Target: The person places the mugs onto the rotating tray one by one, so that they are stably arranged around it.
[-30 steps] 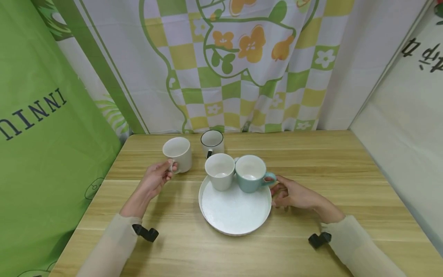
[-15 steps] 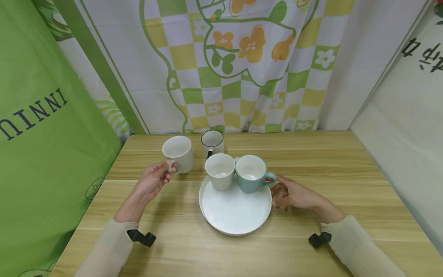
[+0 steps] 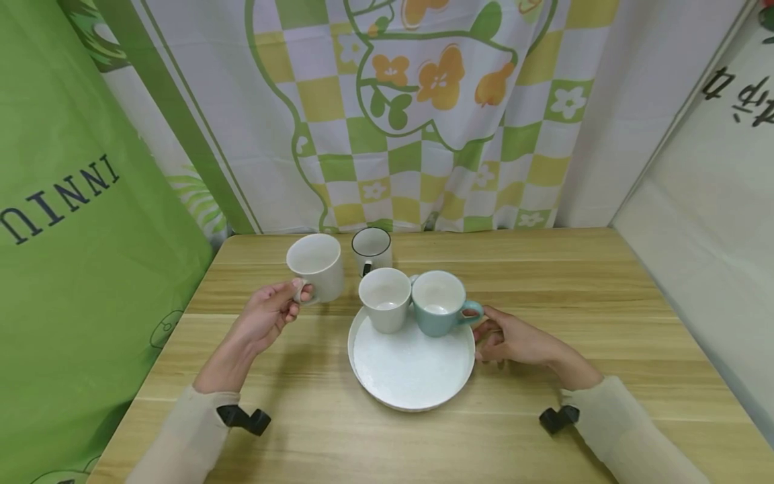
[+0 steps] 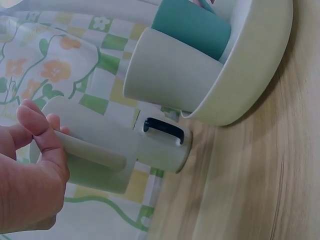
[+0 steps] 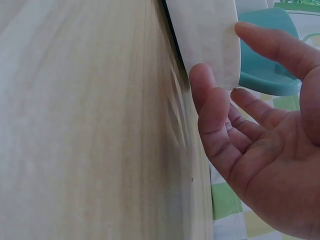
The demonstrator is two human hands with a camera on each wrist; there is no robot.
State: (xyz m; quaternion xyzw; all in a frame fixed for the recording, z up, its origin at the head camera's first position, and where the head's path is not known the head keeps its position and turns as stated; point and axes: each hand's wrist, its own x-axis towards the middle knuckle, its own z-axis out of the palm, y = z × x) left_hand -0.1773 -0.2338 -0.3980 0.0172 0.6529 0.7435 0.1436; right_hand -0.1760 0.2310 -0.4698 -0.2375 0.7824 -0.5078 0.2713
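Observation:
My left hand [image 3: 266, 319] grips a white mug [image 3: 326, 279] by its handle [image 4: 95, 151], thumb on top. In the left wrist view, curtain shows between the mug's base and the tabletop, so the mug hangs raised. A round white tray [image 3: 411, 376] carries a pale mug [image 3: 387, 312] and a teal mug [image 3: 435, 317] side by side at its far edge. At the tray's right side is my right hand [image 3: 520, 339], its loosely bent fingers touching the outer wall, with the thumb [image 5: 265, 42] at the rim. The teal mug's handle points toward that hand.
Behind the tray stands a white mug with a black rim [image 3: 379, 261], its black handle facing forward. The wooden table [image 3: 574, 282] ends at a patterned curtain [image 3: 423, 181]. A green cloth [image 3: 91, 269] hangs at the left, and a white one at the right.
My left hand has lifted the white mug a little and carried it slightly right, closer to the black-rimmed mug. The right hand and the tray have stayed in place.

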